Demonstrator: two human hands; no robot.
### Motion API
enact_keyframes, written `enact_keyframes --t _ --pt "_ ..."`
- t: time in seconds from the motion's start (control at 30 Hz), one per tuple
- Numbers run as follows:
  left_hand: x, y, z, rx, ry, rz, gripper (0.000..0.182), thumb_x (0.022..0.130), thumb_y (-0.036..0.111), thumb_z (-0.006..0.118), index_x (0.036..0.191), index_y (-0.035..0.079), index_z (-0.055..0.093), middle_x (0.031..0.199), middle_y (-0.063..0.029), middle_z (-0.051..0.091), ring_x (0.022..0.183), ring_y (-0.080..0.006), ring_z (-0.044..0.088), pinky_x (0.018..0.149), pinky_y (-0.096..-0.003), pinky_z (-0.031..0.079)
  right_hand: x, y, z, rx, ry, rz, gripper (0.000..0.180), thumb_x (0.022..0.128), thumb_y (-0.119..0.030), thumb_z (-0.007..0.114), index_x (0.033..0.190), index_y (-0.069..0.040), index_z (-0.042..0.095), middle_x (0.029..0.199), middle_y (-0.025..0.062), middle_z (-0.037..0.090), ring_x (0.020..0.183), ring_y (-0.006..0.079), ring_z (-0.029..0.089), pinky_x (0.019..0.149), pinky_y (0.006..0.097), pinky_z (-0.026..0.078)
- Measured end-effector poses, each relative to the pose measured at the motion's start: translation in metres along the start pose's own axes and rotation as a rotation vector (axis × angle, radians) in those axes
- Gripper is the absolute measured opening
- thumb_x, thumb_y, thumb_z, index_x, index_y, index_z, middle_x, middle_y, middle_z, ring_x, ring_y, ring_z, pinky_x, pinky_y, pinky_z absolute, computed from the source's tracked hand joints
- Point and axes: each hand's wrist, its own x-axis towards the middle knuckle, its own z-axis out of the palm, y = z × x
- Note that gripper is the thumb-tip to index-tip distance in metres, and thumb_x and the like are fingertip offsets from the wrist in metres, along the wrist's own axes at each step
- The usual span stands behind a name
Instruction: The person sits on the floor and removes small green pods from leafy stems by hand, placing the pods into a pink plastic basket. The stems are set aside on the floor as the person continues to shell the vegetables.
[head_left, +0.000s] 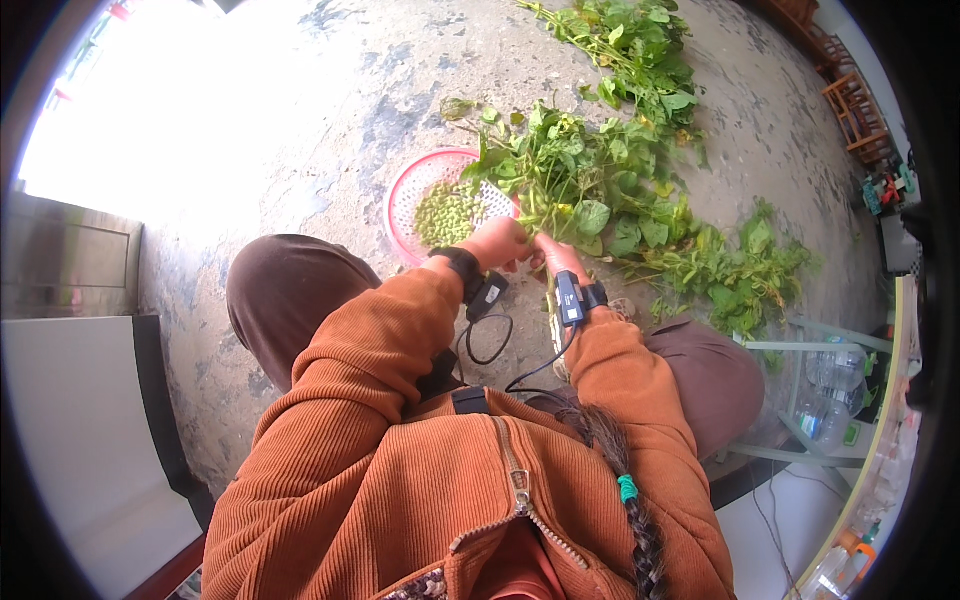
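Note:
My two hands meet at the stems of a leafy bean plant (551, 206), which looks like soybean. My left hand (499, 241) has its fingers curled on the stem end, over the near right rim of a basket; its fingertips are partly hidden. Close beside it, my right hand (556, 255) is closed around the stems, and a pale stalk runs down below it. The round pink-rimmed plastic basket (409, 176) with a perforated white inside sits on the floor. Many green bean pods (448, 215) lie in it. Leaves of the plant overhang its right side.
More uprooted bean plants lie at the far right (637, 56) and near right (750, 274) on the worn concrete floor (337, 157). A pale metal-framed stand (802, 345) with plastic bottles (836, 390) is by my right knee. A white panel (75, 420) stands at left; wooden chairs (855, 120) at far right.

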Motion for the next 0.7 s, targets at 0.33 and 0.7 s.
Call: enact_keyframes --t 0.33,0.7 --pt "0.011 -0.024 -0.01 -0.59 -0.092 -0.097 0.025 0.094 0.023 0.057 0.098 0.0 0.064 0.082 -0.0077 0.067 0.063 -0.0124 0.064 0.056 -0.0242 0.054 0.006 0.009 -0.005 0.489 -0.193 0.013 0.021 0.091 -0.029 0.054 0.083 -0.01 0.054 0.07 -0.0044 0.05 0.06 0.0057 0.046 0.057 0.0214 0.039" --pt "0.007 -0.018 -0.003 -0.486 0.032 -0.152 0.029 0.096 0.029 0.051 0.11 0.005 0.061 0.081 -0.0028 0.065 0.056 -0.0102 0.058 0.05 -0.0252 0.049 0.003 0.005 0.003 0.23 -0.092 -0.133 0.023 0.085 -0.026 0.061 0.081 -0.004 0.061 0.072 0.0016 0.058 0.064 0.0104 0.054 0.059 0.023 0.041"
